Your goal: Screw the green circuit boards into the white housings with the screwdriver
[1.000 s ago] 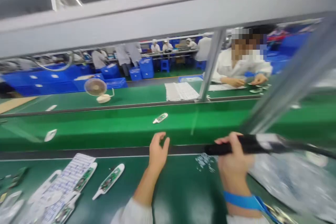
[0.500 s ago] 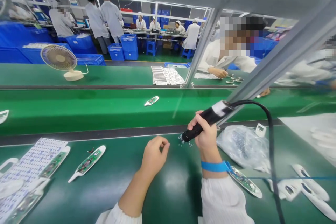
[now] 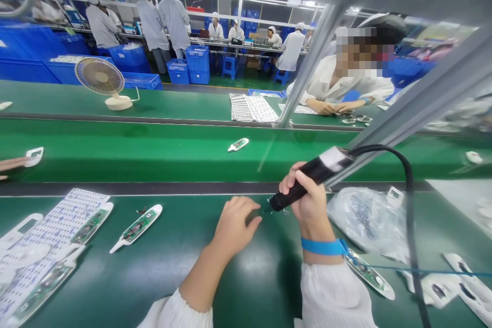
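Black corded power tool (image 3: 309,177) is being gripped with closed fingers in the right hand (image 3: 305,202), its tip pointing down beside scattered small metal parts (image 3: 285,212), while the empty left hand (image 3: 234,228) is resting half-curled and white-cased circuit boards (image 3: 136,224) are lying along the green belt (image 3: 246,287).

Legible text: none | label sheet (image 3: 77,205): print too small to read | corded tool (image 3: 307,179) band: unreadable
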Available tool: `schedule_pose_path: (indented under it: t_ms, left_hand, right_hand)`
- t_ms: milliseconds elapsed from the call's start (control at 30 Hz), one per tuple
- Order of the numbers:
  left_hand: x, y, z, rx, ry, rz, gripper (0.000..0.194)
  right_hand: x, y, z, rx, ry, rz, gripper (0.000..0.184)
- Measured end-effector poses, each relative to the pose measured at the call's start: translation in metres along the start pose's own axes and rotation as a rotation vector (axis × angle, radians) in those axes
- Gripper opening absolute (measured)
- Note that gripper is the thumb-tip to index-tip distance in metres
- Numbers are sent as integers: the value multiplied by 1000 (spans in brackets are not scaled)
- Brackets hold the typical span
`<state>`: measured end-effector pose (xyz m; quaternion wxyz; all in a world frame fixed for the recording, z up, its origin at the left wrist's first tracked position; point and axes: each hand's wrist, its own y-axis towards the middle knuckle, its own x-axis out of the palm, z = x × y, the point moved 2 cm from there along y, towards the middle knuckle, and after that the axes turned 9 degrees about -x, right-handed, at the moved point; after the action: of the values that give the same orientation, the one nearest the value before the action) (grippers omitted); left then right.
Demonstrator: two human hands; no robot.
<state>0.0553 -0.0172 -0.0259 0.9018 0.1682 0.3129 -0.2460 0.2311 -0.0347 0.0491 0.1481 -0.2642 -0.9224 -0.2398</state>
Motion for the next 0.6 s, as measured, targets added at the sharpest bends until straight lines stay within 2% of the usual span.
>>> schedule_pose_path:
  t_ms: [67, 200, 367, 467, 533, 600]
  left_hand:
    - [0, 0, 1, 3, 11, -24, 21]
    - [-1, 1, 2, -12, 11, -56, 12]
    - [1, 0, 5, -70, -9, -91, 7]
    - [8, 3, -1, -85, 20, -119, 11]
    - [12, 4, -6, -84, 43, -126, 14]
    - [14, 5, -8, -75, 42, -98, 15]
  right_hand:
    - [4, -1, -3, 9, 30, -21, 24]
    - [12, -3, -7, 33, 72, -38, 21]
    - [13, -4, -12, 118, 68, 58, 20]
    - [11, -1, -6, 183, -17, 134, 25]
    - [10, 1, 2, 227, -62, 134, 28]
    - [5, 2, 11, 183, -112, 138, 29]
